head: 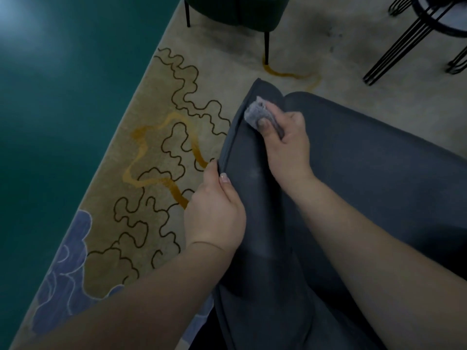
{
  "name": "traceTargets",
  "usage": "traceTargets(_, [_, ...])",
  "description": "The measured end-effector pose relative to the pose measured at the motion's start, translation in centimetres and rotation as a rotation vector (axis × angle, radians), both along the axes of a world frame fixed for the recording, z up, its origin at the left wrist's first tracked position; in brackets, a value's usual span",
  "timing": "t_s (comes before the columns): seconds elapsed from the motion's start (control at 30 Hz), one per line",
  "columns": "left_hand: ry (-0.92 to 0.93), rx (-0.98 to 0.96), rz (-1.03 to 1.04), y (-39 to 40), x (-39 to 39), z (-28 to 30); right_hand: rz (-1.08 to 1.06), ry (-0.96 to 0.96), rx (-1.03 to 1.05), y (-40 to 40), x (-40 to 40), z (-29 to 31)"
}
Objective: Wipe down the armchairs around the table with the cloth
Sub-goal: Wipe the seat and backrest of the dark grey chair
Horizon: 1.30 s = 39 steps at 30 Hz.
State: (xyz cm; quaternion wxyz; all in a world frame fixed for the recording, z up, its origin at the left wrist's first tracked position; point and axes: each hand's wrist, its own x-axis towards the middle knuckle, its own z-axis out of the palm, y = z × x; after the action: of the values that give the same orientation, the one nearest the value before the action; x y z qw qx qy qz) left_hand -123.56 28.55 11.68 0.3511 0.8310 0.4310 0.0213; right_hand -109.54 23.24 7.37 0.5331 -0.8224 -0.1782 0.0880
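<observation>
Flanking armchair (379, 185) w/ hands: rug (151, 147), 2nd chair (235, 11), table legs (404, 39).

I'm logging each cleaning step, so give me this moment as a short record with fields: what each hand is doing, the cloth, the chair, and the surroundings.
left hand: left hand grips the piped edge of the dark grey upholstered armchair
right hand: right hand presses the small grey wiping cloth on the chair's upper edge
cloth: bunched, held under thumb and fingers
floor: beige patterned rug on teal floor
nearby: dark green armchair; black wire-legged table base
</observation>
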Motion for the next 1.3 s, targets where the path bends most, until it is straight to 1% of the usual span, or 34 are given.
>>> traceTargets(0.03, [-0.003,0.001,-0.003,0.0,0.0,0.0,-0.004,-0.005,0.011,0.2,-0.3,0.1])
traceTargets(0.07, [-0.008,-0.005,-0.010,0.0,0.0,0.0,0.032,-0.052,0.008,-0.2,-1.0,0.2])
traceTargets(0.17, [-0.012,-0.018,-0.020,-0.1,0.0,0.1,0.254,-0.225,0.002,-3.7,-4.8,-0.2])
traceTargets(0.23, [0.003,-0.009,-0.010,0.0,0.1,0.1,0.308,-0.224,0.038,-5.6,-6.6,-0.9])
traceTargets(0.27, [0.010,-0.003,-0.007,0.0,0.1,0.1,0.291,-0.222,0.034,-5.8,-6.6,-1.2])
traceTargets(0.33, [0.018,0.004,-0.009,-0.1,0.0,0.3,0.188,-0.205,0.004,-4.4,-5.1,-1.2])
traceTargets(0.43, [0.004,0.000,-0.006,0.0,0.1,0.5,-0.029,0.008,0.043,-1.2,-0.7,-1.2])
traceTargets(0.47, [0.002,-0.001,-0.005,0.0,0.2,0.4,-0.058,0.074,0.061,-0.6,0.2,-1.2])
traceTargets(0.5, [0.005,0.000,-0.006,0.0,0.2,0.4,-0.058,0.087,0.064,-0.7,0.1,-1.1])
traceTargets(0.53, [0.008,0.001,-0.007,-0.1,0.2,0.4,-0.023,0.056,0.059,-1.3,-0.8,-0.9])
traceTargets(0.67, [0.004,0.015,-0.007,-0.1,0.2,0.3,0.253,-0.187,0.062,-6.0,-8.0,-0.6])
traceTargets(0.73, [0.010,0.010,-0.007,-0.1,0.3,0.2,0.276,-0.219,0.044,-6.7,-8.6,-1.1])
traceTargets(0.83, [0.012,0.016,-0.017,-0.1,0.4,0.3,0.192,-0.226,-0.029,-4.3,-4.8,-1.1])
traceTargets(1.03, [0.017,0.062,-0.018,-0.2,0.4,0.0,-0.009,-0.040,0.025,1.9,4.5,-1.5])
traceTargets(1.13, [0.009,0.054,-0.023,-0.3,0.3,0.3,-0.121,0.163,0.052,3.4,8.6,-2.0])
traceTargets(1.23, [0.017,0.063,-0.027,-0.4,0.3,0.3,-0.227,0.337,0.120,3.3,9.6,-2.7])
traceTargets(1.3, [0.019,0.071,-0.031,-0.5,0.3,0.2,-0.250,0.342,0.115,2.7,8.1,-2.5])
